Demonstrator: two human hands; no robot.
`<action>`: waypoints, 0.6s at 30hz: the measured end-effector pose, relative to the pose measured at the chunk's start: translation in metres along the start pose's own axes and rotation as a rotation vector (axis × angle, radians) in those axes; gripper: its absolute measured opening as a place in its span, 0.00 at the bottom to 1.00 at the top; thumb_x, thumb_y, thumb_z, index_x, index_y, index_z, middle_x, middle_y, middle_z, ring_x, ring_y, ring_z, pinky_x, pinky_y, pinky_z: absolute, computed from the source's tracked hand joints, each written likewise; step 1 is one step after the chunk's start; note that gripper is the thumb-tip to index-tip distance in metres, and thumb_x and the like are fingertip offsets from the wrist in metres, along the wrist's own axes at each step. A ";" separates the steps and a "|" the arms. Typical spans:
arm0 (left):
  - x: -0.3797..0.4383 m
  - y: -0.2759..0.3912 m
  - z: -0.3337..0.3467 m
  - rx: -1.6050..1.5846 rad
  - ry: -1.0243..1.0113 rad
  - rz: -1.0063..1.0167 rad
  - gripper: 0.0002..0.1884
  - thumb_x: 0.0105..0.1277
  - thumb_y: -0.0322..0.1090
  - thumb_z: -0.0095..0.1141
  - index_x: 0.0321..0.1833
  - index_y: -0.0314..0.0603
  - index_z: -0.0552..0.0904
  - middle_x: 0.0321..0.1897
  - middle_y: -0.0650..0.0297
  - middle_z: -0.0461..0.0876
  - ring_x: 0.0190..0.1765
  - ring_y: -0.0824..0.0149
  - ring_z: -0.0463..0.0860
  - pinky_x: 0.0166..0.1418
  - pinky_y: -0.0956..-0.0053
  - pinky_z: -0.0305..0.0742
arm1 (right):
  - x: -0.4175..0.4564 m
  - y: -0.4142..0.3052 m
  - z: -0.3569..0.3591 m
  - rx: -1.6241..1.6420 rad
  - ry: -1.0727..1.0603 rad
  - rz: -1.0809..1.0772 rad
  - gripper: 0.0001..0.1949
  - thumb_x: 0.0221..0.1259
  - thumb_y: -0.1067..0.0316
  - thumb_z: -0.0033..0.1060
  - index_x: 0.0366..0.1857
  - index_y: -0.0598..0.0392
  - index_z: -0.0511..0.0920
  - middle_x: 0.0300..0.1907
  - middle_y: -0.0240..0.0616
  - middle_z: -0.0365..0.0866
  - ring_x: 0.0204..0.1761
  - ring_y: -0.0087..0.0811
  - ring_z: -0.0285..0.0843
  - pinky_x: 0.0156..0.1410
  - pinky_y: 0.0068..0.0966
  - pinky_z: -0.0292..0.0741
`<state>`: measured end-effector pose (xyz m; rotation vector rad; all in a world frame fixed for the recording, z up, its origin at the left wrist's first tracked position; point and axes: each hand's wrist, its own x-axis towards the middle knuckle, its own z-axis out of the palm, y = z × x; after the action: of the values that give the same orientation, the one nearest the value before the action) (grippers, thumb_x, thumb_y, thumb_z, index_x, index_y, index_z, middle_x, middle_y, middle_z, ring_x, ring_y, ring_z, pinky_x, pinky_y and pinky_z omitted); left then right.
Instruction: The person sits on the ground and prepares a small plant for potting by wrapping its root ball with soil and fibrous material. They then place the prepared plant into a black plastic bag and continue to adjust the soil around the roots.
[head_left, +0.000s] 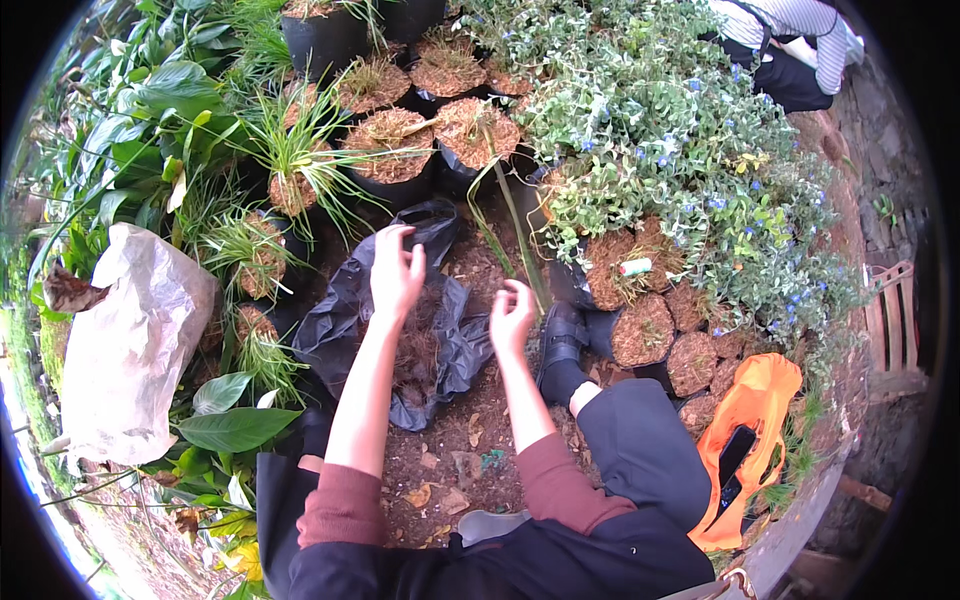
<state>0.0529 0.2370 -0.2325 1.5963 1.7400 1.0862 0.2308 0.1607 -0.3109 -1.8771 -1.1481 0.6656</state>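
A black plastic bag (330, 322) lies spread on the soil before me, with dark brown fibrous matter (416, 341) in its opening. Over the bag's upper part is my left hand (397, 274), its fingers apart and nothing visible in them. My right hand (513, 319) hovers by the bag's right edge with loosely curled fingers. The tip of a long green leaf (495, 247) comes close to those fingers; whether they touch it, I cannot tell. Just right of it, a thick green stalk (517, 225) leans down towards my shoe (564, 334).
Potted grassy plants (390, 142) stand beyond the bag. On the right, a thread spool (636, 266) lies on a pot top, near blue-flowered foliage (675, 150). An orange bag (750, 397) bears a black phone (737, 454). Whitish sacking (135, 337) hangs left. Another person (787, 60) is at top right.
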 end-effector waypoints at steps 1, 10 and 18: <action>0.003 0.002 0.010 0.065 -0.104 0.055 0.13 0.57 0.30 0.57 0.45 0.40 0.74 0.43 0.56 0.75 0.32 0.62 0.80 0.38 0.70 0.75 | 0.007 0.015 -0.012 -0.048 0.032 0.176 0.19 0.54 0.69 0.58 0.50 0.61 0.72 0.49 0.53 0.75 0.55 0.47 0.71 0.63 0.36 0.67; -0.108 0.019 0.057 0.596 -0.655 0.170 0.43 0.32 0.64 0.68 0.47 0.36 0.74 0.42 0.54 0.74 0.48 0.56 0.75 0.46 0.61 0.73 | 0.015 0.062 -0.010 -0.334 -0.089 0.285 0.23 0.49 0.67 0.66 0.50 0.61 0.72 0.50 0.51 0.72 0.53 0.49 0.71 0.58 0.39 0.68; -0.149 -0.023 0.039 -0.027 0.149 -0.184 0.07 0.57 0.29 0.55 0.36 0.35 0.75 0.31 0.59 0.74 0.36 0.62 0.75 0.44 0.69 0.70 | 0.030 0.062 -0.025 0.014 0.109 0.172 0.12 0.47 0.71 0.68 0.35 0.60 0.76 0.29 0.44 0.82 0.32 0.38 0.82 0.40 0.32 0.75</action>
<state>0.0957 0.0997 -0.2918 1.3378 1.9181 1.1571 0.2919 0.1633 -0.3508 -1.9900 -0.9173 0.6550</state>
